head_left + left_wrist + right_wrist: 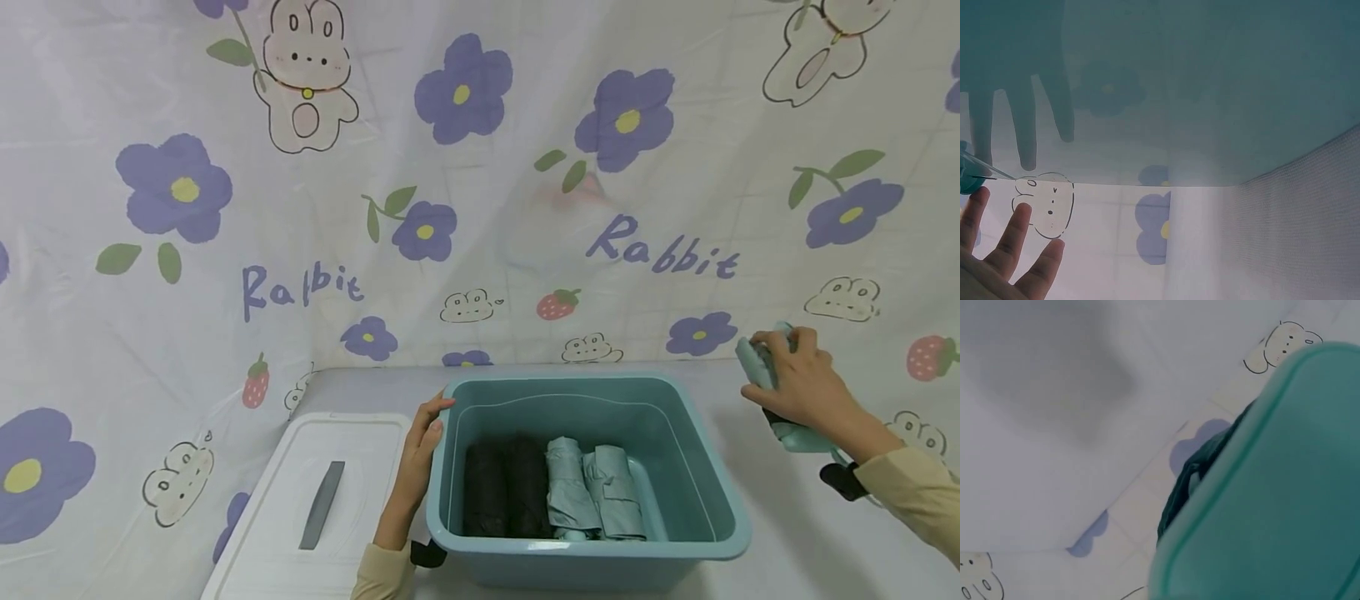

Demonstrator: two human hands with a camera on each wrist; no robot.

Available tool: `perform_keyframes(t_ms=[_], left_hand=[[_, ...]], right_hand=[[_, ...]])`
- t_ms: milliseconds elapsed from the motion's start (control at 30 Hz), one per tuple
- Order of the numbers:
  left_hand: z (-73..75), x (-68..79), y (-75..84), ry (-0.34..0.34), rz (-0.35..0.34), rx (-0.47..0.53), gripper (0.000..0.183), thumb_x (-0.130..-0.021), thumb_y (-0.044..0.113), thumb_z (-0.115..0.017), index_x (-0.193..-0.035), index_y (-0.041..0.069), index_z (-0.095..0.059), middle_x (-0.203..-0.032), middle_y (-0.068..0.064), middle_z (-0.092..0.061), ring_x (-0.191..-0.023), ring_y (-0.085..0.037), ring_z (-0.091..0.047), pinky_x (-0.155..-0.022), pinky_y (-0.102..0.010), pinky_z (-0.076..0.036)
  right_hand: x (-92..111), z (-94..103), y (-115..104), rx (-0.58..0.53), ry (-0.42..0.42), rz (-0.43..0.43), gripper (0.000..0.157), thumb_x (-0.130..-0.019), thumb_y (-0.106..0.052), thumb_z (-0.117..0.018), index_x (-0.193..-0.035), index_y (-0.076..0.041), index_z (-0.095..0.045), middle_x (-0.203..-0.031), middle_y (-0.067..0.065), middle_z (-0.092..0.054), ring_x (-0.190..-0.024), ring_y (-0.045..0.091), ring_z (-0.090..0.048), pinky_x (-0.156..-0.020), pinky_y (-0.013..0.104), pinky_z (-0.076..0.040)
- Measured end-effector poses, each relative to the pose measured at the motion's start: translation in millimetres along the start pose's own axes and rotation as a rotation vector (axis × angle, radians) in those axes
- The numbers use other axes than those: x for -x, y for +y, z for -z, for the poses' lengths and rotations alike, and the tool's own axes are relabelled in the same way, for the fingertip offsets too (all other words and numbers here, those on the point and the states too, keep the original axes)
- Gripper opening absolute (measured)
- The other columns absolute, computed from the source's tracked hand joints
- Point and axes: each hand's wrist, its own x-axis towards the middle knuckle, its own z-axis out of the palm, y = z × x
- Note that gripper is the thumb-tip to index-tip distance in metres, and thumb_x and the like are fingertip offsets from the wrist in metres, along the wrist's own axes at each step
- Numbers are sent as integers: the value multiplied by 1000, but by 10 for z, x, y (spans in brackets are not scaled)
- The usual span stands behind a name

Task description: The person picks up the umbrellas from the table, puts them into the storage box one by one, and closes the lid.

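Observation:
My left hand [418,454] touches the left rim of a teal plastic bin [716,492], its fingertips at the edge. In the left wrist view, several of its fingers [1010,250] extend fairly straight beside the bin's wall [1210,94], which mirrors them. Inside the bin, two black rolled bundles [506,487] lie beside two pale teal rolled bundles [596,492]. To the right of the bin, my right hand [810,387] grips a mint-green item [802,437] with dark parts, held up. Its smooth, rounded face [1272,487] fills much of the right wrist view; its kind is unclear.
A white lid [367,492] with a grey handle [322,504] lies left of the bin. A white surface [780,517] extends under and right of the bin. Behind hangs a patterned curtain [510,192] with flowers and rabbits.

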Motion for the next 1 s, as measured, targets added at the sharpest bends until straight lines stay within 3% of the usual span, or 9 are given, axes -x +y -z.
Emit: perform_keyframes(t_ms=[133,333,500,700,1000], left_hand=[[7,0,-119,3,-12,2,37,-98,3,-28,-132,-1,-42,-150,-15,-28,-137,-32,-27,-103,-31,-34],[-28,-23,152,-4,18,-13,36,-97,-2,-27,-130,-9,-40,-147,-25,-26,-136,-39,-25,-104,-48,-31],[-47,-21,225,-5,34,-22,36,-97,-1,-26,-130,-10,-39,-147,-28,-24,-137,-40,-23,-104,-58,-24],[-41,-9,205,-4,19,-11,36,-97,-4,-26,-129,-11,-39,-146,-30,-23,-136,-43,-21,-103,-61,-22],[-47,-4,189,-1,40,2,36,-97,-3,-26,-129,-12,-38,-147,-30,-21,-136,-43,-20,-102,-63,-24]], right_hand=[[1,27,-29,15,-8,-15,69,-76,-32,-65,-131,-9,-31,-123,41,-16,-78,55,-37,-46,49,-38],[23,58,-40,20,-16,-31,66,-76,-34,-65,-127,-7,-34,-123,39,-18,-77,53,-38,-44,46,-37],[42,110,-82,2,-44,-39,66,-78,-34,-64,-125,0,-34,-120,38,-19,-75,50,-39,-48,46,-38],[29,207,-178,-70,-91,-29,67,-81,-33,-63,-124,6,-30,-112,42,-20,-69,44,-47,-55,50,-43],[53,360,-458,-67,-192,-20,66,-81,-33,-61,-123,5,-26,-105,38,-20,-71,41,-47,-54,46,-44]])
